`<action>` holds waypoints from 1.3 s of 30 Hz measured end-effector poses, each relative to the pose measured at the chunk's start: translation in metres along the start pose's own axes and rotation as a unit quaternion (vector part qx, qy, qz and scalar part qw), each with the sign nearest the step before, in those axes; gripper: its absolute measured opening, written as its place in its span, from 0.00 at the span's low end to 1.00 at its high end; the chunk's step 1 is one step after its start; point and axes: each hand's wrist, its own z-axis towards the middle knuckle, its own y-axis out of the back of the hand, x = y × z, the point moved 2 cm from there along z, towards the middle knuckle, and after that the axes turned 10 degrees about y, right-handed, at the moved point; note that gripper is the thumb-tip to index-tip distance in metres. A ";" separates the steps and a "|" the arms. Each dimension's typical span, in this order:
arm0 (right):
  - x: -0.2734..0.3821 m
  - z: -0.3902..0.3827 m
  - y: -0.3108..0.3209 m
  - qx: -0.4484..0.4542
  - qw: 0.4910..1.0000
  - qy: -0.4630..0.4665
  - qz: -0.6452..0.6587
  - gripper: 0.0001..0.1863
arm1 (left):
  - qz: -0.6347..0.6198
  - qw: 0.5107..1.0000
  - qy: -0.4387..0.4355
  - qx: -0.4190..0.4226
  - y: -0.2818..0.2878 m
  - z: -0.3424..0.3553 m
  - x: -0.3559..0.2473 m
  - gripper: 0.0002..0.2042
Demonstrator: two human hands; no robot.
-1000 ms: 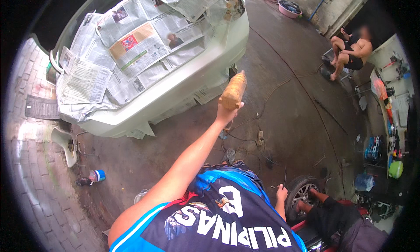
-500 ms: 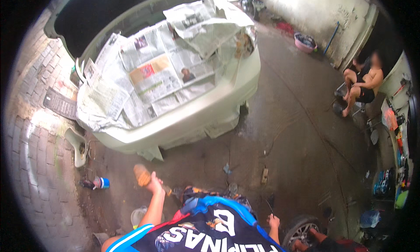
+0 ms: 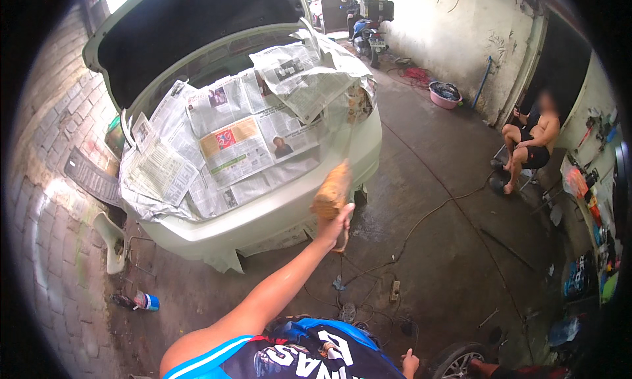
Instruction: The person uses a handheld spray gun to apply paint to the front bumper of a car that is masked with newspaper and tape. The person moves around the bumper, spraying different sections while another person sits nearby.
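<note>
My left hand is wrapped round the handle of a spray gun with an orange-stained body, held out in front of the pale car's rear bumper. The gun's tip looks blurred. Newspaper masks the opening under the raised trunk lid. My right hand is low at my right side, its fingers curled round a thin dark hose.
A seated person is at the right, beside wall clutter. Legs of another person lie by a wheel. Hoses cross the floor. A pink basin, scooter and loose white panel stand around.
My left hand with the spray gun dropped low half a second ago and is now raised again toward the bumper. The view has tilted up, showing the trunk lid and scooter.
</note>
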 end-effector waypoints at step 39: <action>0.338 -0.404 -0.010 0.123 0.895 0.423 -0.066 0.22 | 0.049 0.960 0.183 -0.206 0.547 -0.341 0.020 0.11</action>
